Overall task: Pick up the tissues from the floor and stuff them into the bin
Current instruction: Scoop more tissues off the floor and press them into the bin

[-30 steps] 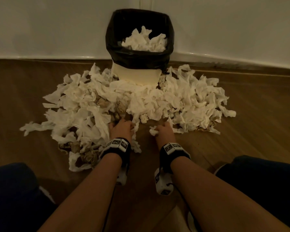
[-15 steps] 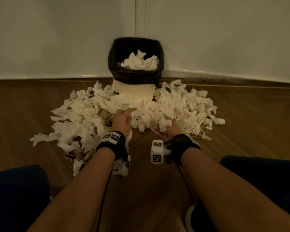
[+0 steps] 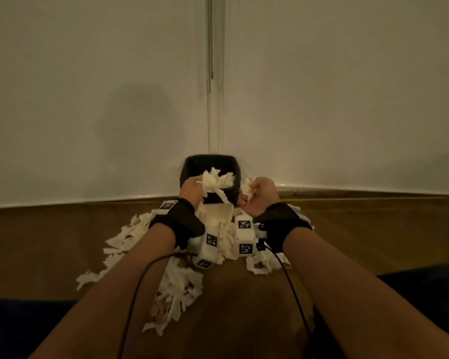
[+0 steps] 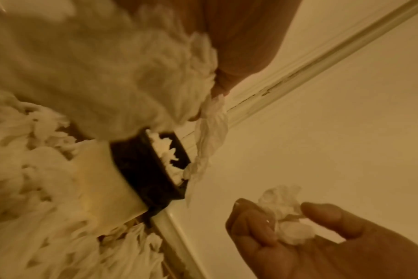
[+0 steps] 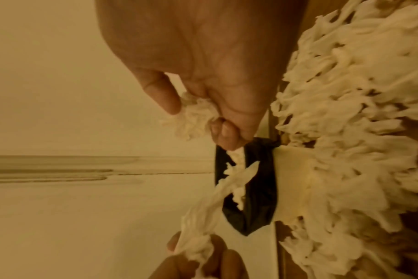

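Your left hand (image 3: 191,189) is gripping a wad of tissues (image 3: 211,180) right at the near-left rim of the bin (image 3: 234,167), with one long twisted strip (image 3: 219,195) trailing down across the black liner. Your right hand (image 3: 260,195) is curling its fingers round a smaller crumpled clump (image 3: 248,189), held just beside the bin's right edge, not over the opening. The right wrist view is showing thumb and curled fingers (image 5: 223,132) pinching that clump (image 5: 191,120); the left wrist view is mostly filled by the blurred wad in your left palm.

The bin is standing in the corner where the two pale walls (image 3: 88,99) meet, and it is already holding tissues (image 3: 227,179) mounded near its top. Against its cream lower front, the big pile of tissues (image 3: 176,281) is lying on the wooden floor (image 3: 373,229), spreading to both sides and toward you; your forearms are reaching over it. Black wrist straps with white marker blocks (image 3: 245,234) and thin cables (image 3: 293,288) are hanging from both wrists. Dark blue cloth (image 3: 425,288) is showing at the lower corners.

Half a second ago both hands were down in the pile on the floor, gathering tissues; now they have risen to the bin's rim, each carrying a load, and the head view has tilted up so that more wall is showing.
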Tool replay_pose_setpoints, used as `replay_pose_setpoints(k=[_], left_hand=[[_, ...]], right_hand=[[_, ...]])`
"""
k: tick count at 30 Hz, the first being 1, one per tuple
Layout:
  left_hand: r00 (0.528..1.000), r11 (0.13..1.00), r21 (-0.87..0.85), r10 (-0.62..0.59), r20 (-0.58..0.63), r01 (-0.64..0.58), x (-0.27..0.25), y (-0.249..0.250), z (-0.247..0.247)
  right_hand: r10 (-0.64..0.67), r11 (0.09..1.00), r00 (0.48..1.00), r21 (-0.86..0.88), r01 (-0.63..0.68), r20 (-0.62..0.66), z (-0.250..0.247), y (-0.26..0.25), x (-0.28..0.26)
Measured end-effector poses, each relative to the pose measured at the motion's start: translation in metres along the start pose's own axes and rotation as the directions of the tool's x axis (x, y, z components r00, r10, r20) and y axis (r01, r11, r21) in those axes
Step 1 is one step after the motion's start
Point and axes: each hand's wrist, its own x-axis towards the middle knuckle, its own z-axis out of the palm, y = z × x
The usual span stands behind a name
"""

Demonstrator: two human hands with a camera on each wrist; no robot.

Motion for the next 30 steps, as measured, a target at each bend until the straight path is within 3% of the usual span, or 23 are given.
replay_pose_setpoints(k=[4,7,10,12,15,18,25,30], left_hand=[[0.996,0.997,0.002,-0.077,0.052,0.077,-0.009,0.044,-0.012],[0.994,0.981,0.175,-0.092,0.055,0.082,-0.016,0.070,-0.020],[0.999,0.955,0.294,-0.039,-0.007,0.039,-0.022,0.091,-0.026],[0.999,0.970,0.242,0.031,-0.009,-0.028,-0.025,0.104,-0.027],[0.981,0.964,0.195,0.165,0.103,-0.183,-0.033,0.124,-0.029],[0.980,0.960,0.202,0.181,0.086,-0.195,-0.036,0.135,-0.036],[0.969,0.949,0.194,0.247,0.025,-0.247,-0.031,0.125,-0.051],[0.992,0.991,-0.043,0.122,-0.020,-0.123,-0.025,0.126,-0.049]], right_hand=[[-0.061,0.998,0.996,-0.018,0.062,0.072,0.028,-0.033,-0.020],[-0.112,0.992,0.994,-0.057,0.113,0.019,0.047,-0.054,-0.029],[-0.186,0.957,0.982,-0.233,0.174,-0.029,0.066,-0.073,-0.038],[-0.210,0.923,0.977,-0.325,0.207,0.027,0.077,-0.084,-0.044],[-0.199,0.902,0.967,-0.358,0.243,0.156,0.086,-0.100,-0.050],[-0.221,0.894,0.958,-0.355,0.275,0.184,0.087,-0.110,-0.054],[-0.217,0.864,0.966,-0.433,0.256,0.139,0.068,-0.098,-0.043],[-0.195,0.903,0.980,-0.395,0.169,-0.026,0.070,-0.100,-0.038]])
